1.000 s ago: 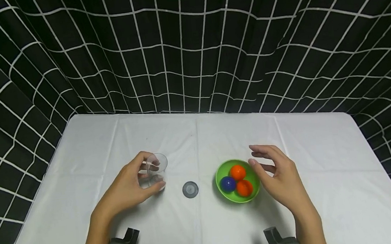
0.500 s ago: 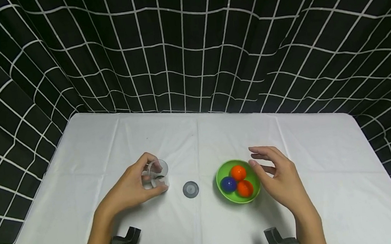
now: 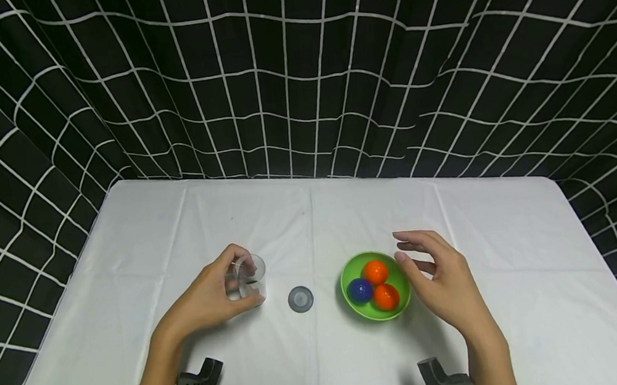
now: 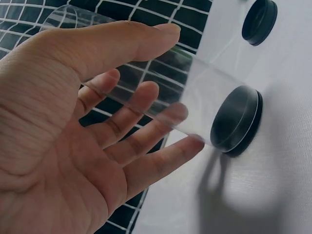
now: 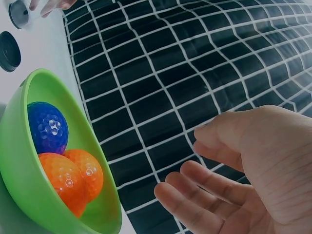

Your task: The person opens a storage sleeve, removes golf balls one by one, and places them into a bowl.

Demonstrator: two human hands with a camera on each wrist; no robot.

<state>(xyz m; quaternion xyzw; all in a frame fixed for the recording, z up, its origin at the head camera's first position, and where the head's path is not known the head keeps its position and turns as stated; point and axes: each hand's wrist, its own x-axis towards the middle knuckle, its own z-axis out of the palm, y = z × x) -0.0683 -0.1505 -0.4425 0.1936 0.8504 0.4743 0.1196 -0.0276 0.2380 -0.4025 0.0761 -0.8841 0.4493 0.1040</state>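
Observation:
A clear plastic cylinder container (image 3: pixel 252 275) is held in my left hand (image 3: pixel 207 295), thumb on one side and fingers on the other. In the left wrist view its dark base (image 4: pixel 236 119) is at or near the white cloth; whether it touches I cannot tell. Right of it lies a grey round lid (image 3: pixel 300 299). The green bowl (image 3: pixel 351 306) contains a blue golf ball (image 3: pixel 360 290) and two orange golf balls (image 3: pixel 386 296). My right hand (image 3: pixel 442 279) hovers by the bowl's right side, fingers loosely bent, holding nothing.
A white cloth (image 3: pixel 514 247) covers the table and shows a few creases. Black curtains with a white grid (image 3: pixel 298 82) rise behind the table and at both sides. Each wrist carries a dark camera mount (image 3: pixel 199 378).
My left hand has come slightly down and right with the container, which is lower and more upright than before. My right hand, the bowl, the balls and the lid stay in place.

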